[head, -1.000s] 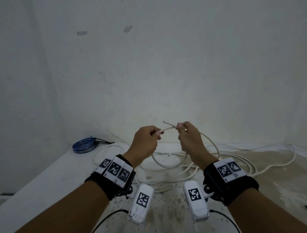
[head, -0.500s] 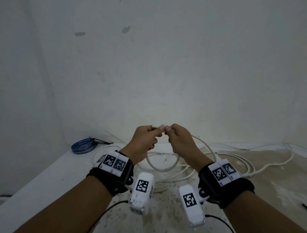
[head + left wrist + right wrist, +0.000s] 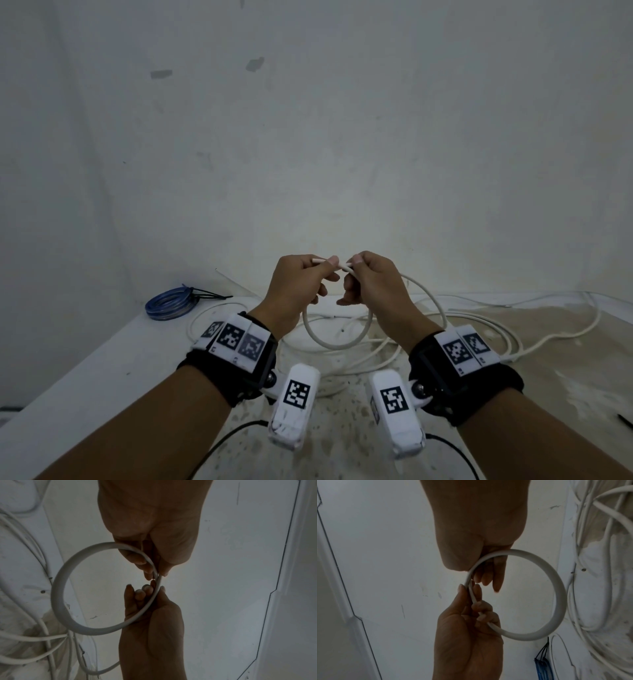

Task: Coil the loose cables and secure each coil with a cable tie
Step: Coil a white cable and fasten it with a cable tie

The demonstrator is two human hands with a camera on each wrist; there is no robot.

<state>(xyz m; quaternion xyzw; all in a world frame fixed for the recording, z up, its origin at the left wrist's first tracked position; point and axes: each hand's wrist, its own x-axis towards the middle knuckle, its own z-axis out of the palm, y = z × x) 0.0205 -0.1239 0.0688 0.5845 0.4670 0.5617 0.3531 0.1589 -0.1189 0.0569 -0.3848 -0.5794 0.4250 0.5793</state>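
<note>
Two hands raise one white loop before a bare, scuffed white wall.

Below lies a white ledge (image 3: pixel 102 370) meeting a speckled, stained floor, with a tied blue coil (image 3: pixel 169 303) at the corner. The left hand (image 3: pixel 296 284) and right hand (image 3: pixel 373 284) each pinch the white cable (image 3: pixel 334 344), round and smooth, its remainder sprawling loose on the floor beneath.
</note>
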